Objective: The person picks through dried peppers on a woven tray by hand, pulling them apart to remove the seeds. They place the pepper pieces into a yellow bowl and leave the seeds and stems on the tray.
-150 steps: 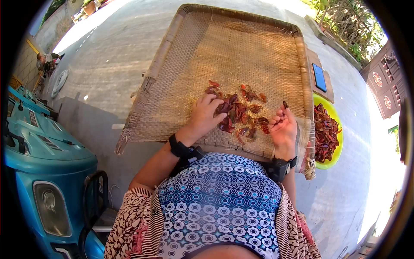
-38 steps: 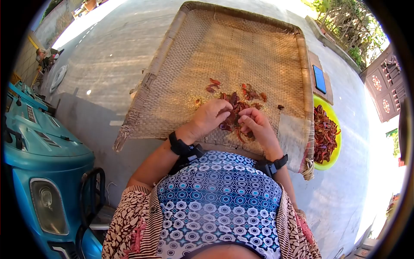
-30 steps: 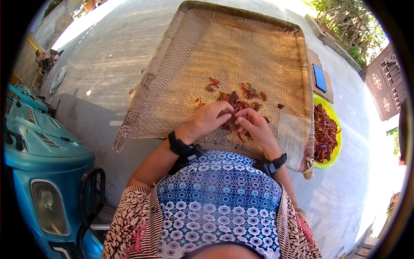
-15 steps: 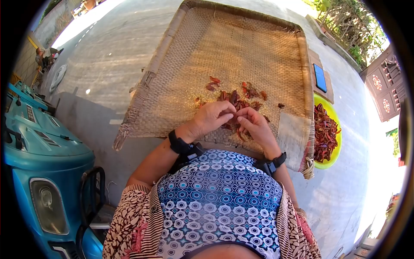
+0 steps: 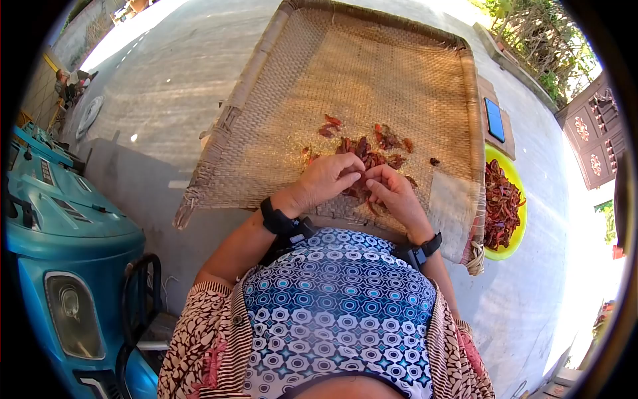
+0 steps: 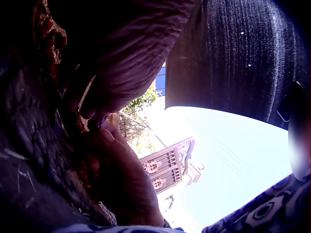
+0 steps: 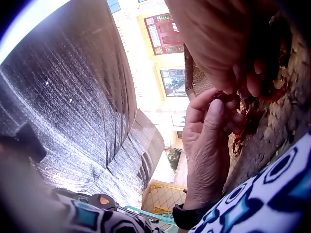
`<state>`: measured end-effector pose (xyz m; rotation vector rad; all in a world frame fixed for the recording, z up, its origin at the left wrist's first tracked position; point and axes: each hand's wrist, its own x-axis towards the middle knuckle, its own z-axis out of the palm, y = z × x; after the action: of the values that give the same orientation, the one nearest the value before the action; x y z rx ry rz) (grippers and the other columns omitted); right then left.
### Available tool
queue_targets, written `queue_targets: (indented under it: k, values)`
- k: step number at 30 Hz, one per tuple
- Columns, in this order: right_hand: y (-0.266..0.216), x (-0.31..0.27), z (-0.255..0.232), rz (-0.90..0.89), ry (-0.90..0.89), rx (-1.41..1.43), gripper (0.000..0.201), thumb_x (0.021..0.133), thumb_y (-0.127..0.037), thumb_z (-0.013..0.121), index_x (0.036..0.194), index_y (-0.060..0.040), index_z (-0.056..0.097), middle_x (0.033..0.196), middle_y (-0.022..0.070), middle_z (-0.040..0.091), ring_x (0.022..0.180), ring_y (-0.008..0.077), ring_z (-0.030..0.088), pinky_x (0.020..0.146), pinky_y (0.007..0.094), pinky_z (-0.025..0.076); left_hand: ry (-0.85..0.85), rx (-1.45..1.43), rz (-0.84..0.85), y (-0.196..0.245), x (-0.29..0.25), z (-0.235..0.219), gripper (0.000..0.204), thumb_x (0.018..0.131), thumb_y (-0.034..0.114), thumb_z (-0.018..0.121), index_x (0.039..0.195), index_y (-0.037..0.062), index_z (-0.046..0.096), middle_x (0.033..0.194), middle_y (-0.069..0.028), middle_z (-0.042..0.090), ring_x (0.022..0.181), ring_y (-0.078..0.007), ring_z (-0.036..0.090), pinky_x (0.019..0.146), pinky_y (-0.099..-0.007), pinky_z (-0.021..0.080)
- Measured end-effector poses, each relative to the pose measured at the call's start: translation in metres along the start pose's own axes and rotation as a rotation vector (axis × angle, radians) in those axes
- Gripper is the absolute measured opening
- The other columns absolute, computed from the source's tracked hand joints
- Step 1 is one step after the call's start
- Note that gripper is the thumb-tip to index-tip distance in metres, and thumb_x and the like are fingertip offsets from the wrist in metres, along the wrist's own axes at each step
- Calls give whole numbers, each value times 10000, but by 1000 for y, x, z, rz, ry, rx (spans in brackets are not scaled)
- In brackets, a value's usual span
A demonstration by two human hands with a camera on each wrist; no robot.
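Observation:
Both hands meet above a pile of dried red chilies (image 5: 372, 159) on a woven bamboo tray (image 5: 399, 80). My left hand (image 5: 325, 181) bends its thumb and fingers together from the left; in the right wrist view it pinches a dark red dried chili (image 7: 224, 96). Facing it, my right hand (image 5: 395, 193) pinches at the same chili, fingertips right beside the left ones. The left wrist view shows a purplish bit of chili (image 6: 101, 120) between the two hands' fingertips. Most of the held chili is hidden by the fingers in the head view.
Yellow seeds and a few chili pieces (image 5: 329, 126) lie scattered on the tray, with one dark piece (image 5: 434, 161) to the right. A yellow-green basin (image 5: 522, 223) full of chilies stands at right. Beyond it is a phone (image 5: 493, 120) on a board. A blue vehicle (image 5: 80, 239) stands left.
Five seconds ago the right hand held a dark piece near the tray's right side; it has since come left to meet the left hand. Over the last second both hands barely move.

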<state>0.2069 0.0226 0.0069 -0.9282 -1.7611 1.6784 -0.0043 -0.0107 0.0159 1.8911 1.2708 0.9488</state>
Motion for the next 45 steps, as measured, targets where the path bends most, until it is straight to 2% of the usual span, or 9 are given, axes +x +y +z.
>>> queue_targets:
  k: [6,12,21,28,45]
  values:
    - [0,-1,1,6,4,-12,178,968,-132,566,1101,-14,575,918,1,592,747,67,564,665,216,475,-10,34,21,1,0,-1,167,908,92,615,1064,33,618,919,-96,690,850,-188,684,755,-291,538]
    - [4,0,-1,18,13,-1,171,961,-127,565,1087,-13,585,907,6,598,737,70,571,660,218,475,-61,-31,-52,7,-1,-2,166,904,93,624,1060,38,615,936,-109,706,854,-188,695,742,-299,549]
    - [1,0,-1,39,14,45,161,959,-115,558,1081,-15,584,901,11,605,727,70,565,661,215,475,-13,27,20,6,-2,-3,186,896,120,634,1069,51,618,915,-111,704,846,-207,697,738,-308,547]
    - [1,-1,-1,32,31,114,163,963,-106,547,1096,-17,577,906,31,611,745,79,571,661,214,480,-31,87,11,2,-2,-2,186,891,146,644,1054,59,623,907,-106,702,830,-220,695,723,-318,544]
    - [11,1,-10,53,50,175,176,971,-166,563,1099,-46,579,886,17,616,709,61,561,628,201,462,-55,138,-3,-3,-2,0,188,884,145,652,1034,35,623,881,-111,676,824,-222,680,728,-320,540]
